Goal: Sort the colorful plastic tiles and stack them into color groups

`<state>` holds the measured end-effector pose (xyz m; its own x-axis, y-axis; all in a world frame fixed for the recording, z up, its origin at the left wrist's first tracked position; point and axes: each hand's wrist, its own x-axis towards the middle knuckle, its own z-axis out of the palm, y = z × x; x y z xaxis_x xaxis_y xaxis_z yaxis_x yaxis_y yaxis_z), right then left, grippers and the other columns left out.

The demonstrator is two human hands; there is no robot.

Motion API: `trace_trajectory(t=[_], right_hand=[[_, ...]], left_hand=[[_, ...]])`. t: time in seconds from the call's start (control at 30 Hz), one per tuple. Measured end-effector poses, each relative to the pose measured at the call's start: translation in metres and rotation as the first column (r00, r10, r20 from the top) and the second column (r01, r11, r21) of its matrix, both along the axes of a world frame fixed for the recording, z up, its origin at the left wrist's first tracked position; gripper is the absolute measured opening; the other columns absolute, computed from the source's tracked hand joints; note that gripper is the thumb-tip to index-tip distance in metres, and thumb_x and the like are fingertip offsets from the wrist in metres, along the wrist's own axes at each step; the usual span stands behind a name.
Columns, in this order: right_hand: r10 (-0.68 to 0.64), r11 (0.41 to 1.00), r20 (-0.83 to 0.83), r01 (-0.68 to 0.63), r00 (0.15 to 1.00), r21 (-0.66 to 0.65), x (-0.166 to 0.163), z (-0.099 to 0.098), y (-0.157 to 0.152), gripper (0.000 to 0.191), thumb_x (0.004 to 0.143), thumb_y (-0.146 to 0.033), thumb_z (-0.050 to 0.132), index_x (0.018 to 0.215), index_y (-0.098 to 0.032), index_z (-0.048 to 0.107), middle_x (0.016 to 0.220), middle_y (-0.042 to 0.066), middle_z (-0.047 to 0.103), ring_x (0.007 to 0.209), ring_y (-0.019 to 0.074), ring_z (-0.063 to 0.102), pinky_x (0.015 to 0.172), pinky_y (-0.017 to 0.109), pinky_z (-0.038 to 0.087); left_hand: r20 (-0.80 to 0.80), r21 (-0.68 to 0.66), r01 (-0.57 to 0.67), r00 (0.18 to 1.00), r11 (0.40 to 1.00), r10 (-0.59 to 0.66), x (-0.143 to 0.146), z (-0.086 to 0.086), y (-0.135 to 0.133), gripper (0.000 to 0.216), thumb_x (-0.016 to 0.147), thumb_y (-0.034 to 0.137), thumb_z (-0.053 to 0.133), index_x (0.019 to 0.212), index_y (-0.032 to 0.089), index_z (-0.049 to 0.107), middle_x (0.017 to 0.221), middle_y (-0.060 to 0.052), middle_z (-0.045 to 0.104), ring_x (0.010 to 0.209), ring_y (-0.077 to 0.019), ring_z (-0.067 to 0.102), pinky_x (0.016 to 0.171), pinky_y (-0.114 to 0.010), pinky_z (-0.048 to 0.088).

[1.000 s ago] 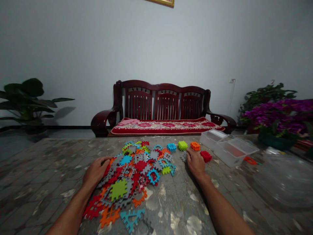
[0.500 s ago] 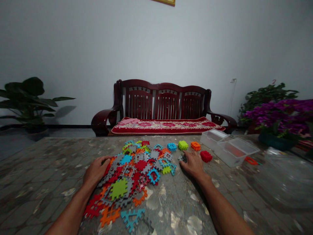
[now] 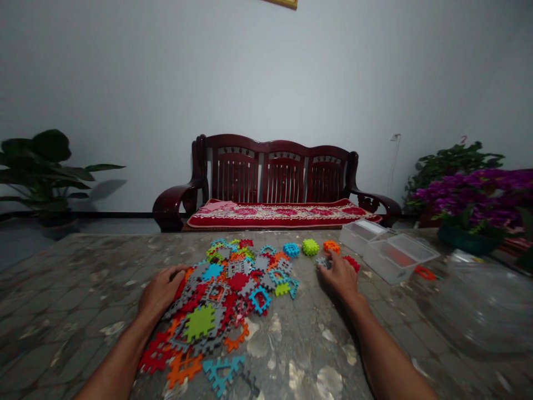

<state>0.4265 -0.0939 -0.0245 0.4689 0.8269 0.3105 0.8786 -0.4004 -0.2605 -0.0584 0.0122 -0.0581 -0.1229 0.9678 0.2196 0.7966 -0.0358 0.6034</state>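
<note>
A heap of flat, notched plastic building pieces in grey, red, orange, blue and green point(image 3: 239, 281) spreads over the left half of the table. My left hand point(image 3: 161, 291) lies against the heap's left edge, thumb and fingers apart, touching orange and red pieces. To the right, my right hand point(image 3: 339, 273) is closed around grey notched pieces point(image 3: 322, 262), low over the tabletop. Beyond it stand a blue cluster point(image 3: 291, 250), a green cluster point(image 3: 310, 247) and an orange cluster point(image 3: 332, 246). A red cluster point(image 3: 353, 263) is partly hidden behind my right hand.
A clear divided plastic box point(image 3: 393, 272) with an open lid stands at the right, a red-orange item point(image 3: 425, 273) beside it. Clear plastic packaging point(image 3: 483, 311) lies nearer. Purple flowers point(image 3: 478, 194) stand far right; a wooden bench point(image 3: 275, 161) is behind the table point(image 3: 95, 272).
My right hand has moved right with the grey pieces, toward the orange and red clusters, and now covers part of the red one. My left hand stays at the heap.
</note>
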Motion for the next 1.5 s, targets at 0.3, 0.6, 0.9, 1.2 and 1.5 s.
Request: trace_trajectory(t=[0.3,0.6,0.9,1.2,1.5], right_hand=[[0.027,0.992,0.016,-0.024,1.000,-0.122,-0.006,-0.001,-0.002,0.058,0.091,-0.032,0.059,0.147,-0.015,0.056,0.131,0.016,0.070,0.119,0.0303,0.064,0.096,0.036,0.047],[0.038,0.995,0.008,-0.037,0.999,-0.088,-0.003,-0.005,0.000,0.053,0.094,-0.030,0.055,0.143,-0.010,0.057,0.131,0.018,0.068,0.122,0.0296,0.062,0.101,0.034,0.044],[0.008,0.983,0.057,0.002,0.998,-0.184,-0.010,0.006,-0.004,0.054,0.093,-0.033,0.055,0.141,-0.007,0.058,0.129,0.023,0.067,0.122,0.0354,0.060,0.098,0.039,0.046],[0.049,0.983,0.118,-0.027,0.992,-0.181,-0.017,0.011,-0.005,0.049,0.091,-0.030,0.055,0.132,-0.005,0.065,0.127,0.026,0.064,0.121,0.0377,0.059,0.099,0.042,0.045],[0.491,0.871,-0.169,-0.487,0.855,0.066,-0.058,-0.018,0.020,0.056,0.090,-0.030,0.060,0.143,-0.015,0.060,0.140,0.013,0.066,0.130,0.0280,0.057,0.112,0.038,0.041]], left_hand=[[-0.017,-0.010,-0.009,1.000,1.000,0.009,0.002,0.005,-0.002,0.044,0.088,0.041,0.045,0.104,0.024,0.082,0.119,-0.008,0.077,0.111,-0.0292,0.069,0.091,-0.035,0.053],[-0.029,-0.020,-0.001,1.000,1.000,0.001,-0.001,0.000,0.001,0.048,0.088,0.044,0.043,0.108,0.024,0.082,0.123,-0.009,0.076,0.112,-0.0291,0.069,0.091,-0.034,0.053],[-0.032,0.000,-0.001,0.999,1.000,0.001,-0.001,-0.002,0.001,0.050,0.088,0.045,0.042,0.108,0.022,0.081,0.123,-0.010,0.076,0.112,-0.0283,0.069,0.091,-0.033,0.053],[-0.013,-0.001,-0.003,1.000,1.000,0.003,-0.001,-0.001,0.001,0.046,0.088,0.043,0.045,0.107,0.023,0.082,0.121,-0.010,0.076,0.110,-0.0280,0.069,0.089,-0.034,0.054],[-0.017,-0.008,-0.001,1.000,1.000,0.001,-0.001,-0.002,0.001,0.046,0.088,0.042,0.045,0.107,0.024,0.082,0.121,-0.009,0.077,0.110,-0.0289,0.070,0.088,-0.035,0.054]])
